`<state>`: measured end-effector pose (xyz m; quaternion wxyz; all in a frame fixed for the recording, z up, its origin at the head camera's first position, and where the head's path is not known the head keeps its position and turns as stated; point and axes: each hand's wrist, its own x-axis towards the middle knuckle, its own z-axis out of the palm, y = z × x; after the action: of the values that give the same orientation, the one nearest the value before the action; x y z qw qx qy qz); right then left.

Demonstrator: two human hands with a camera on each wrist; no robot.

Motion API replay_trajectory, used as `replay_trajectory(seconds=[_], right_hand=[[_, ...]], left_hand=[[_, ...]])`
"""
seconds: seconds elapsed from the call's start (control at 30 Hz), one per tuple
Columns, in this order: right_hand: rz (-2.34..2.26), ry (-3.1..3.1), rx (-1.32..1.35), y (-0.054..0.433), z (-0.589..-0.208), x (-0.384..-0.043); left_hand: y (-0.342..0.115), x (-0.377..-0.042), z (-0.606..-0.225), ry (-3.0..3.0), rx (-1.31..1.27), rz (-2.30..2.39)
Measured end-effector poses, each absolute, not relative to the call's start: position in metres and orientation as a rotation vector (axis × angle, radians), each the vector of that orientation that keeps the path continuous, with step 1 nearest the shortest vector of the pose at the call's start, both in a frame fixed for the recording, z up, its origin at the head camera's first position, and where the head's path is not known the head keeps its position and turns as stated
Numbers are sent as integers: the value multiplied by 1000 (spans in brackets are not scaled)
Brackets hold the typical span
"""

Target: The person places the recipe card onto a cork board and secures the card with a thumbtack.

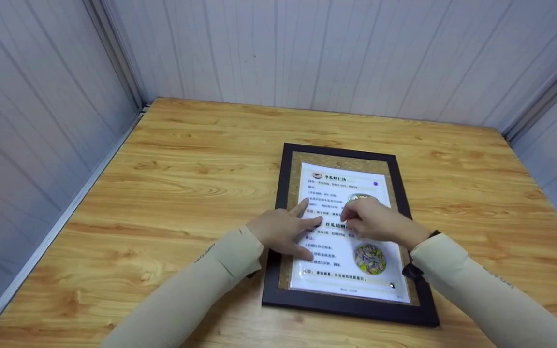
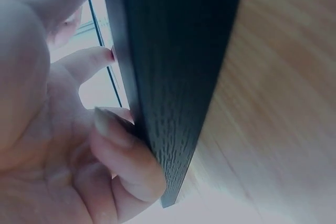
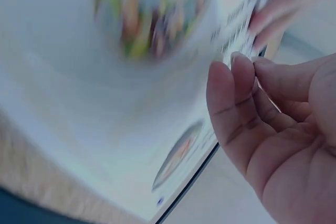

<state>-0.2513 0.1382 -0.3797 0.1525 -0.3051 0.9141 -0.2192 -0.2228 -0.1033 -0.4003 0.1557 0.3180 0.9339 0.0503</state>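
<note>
Walls: pale ribbed panels point(image 1: 240, 53) stand behind the tabletop and at both sides.
Tabletop: wood-grained point(image 1: 186, 145); the dark frame point(image 1: 351, 308) lies flat on it, right of centre and near the person.
Cork: the frame's backing point(image 1: 336, 162), showing as a border round the sheet, broadest along the top.
Sheet: white, printed with text point(image 1: 341, 263), it lies on the cork inside the frame, slightly askew. Fixing it there looks like the step in hand; squaring its edges to the frame first would keep the margins even.
Left hand: grip wide, spread fingers over the sheet's left side, palm across the frame's left bar point(image 1: 285, 232). Light, flat pressure should hold the sheet without sliding it.
Right hand: grip narrow, thumb and fingertips drawn together above the sheet's right half point(image 1: 380, 220); whether they hold anything tiny I cannot tell. Best to work straight down, so the sheet is not dragged.
Dish pictures: the lower one shows whole point(image 1: 370, 258); the right hand partly hides the upper one point(image 1: 361, 197).
Corner spots: purple at upper right point(image 1: 375, 183), dark at lower right point(image 1: 392, 285); pins or print, too small to tell. Check both before letting go.
</note>
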Motion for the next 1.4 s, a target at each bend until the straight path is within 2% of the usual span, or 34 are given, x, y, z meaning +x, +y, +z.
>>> replay_trajectory(seconds=[0.53, 0.97, 1.4], right_hand=[[-758, 2415, -1398, 106, -382, -208], [-711, 2403, -1551, 82, -402, -186], [-670, 2419, -1608, 78, -410, -182]], left_hand=[[-101, -226, -403, 2698, 930, 125], [-100, -224, -403, 2723, 1003, 92], [-102, -223, -403, 2743, 1021, 94]])
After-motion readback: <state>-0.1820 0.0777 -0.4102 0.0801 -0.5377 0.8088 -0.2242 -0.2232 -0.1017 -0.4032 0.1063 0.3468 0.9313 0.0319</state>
